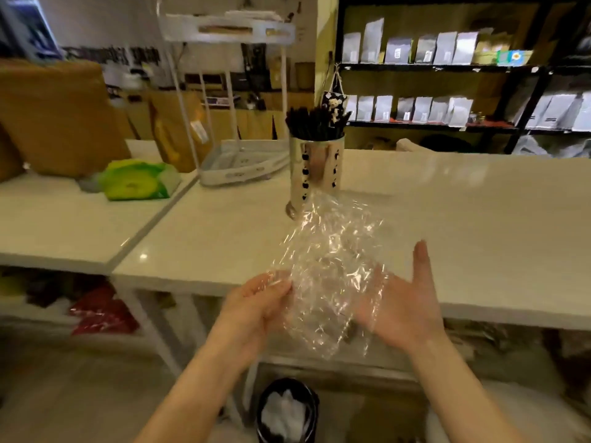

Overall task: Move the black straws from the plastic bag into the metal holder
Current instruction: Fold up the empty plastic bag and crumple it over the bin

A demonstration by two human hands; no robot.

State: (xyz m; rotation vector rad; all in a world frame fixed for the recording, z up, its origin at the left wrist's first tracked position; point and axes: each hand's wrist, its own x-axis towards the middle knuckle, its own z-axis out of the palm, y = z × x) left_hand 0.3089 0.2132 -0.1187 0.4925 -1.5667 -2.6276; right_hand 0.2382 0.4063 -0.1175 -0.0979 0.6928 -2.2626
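Note:
A bunch of black straws [311, 123] stands upright in the shiny metal holder [316, 174] on the white table [447, 219]. In front of the holder I hold a crumpled clear plastic bag [329, 270] above the table's near edge; no straws show inside it. My left hand [256, 308] pinches the bag's left edge between thumb and fingers. My right hand [406, 305] is spread flat, palm toward the bag, fingers behind its right side.
A white dish rack [243, 164] stands left of the holder, with a green packet [137, 180] and brown cardboard boxes [54, 116] further left. A black bin with a white liner [287, 414] sits on the floor below my hands. Black shelves with pouches [447, 75] line the back.

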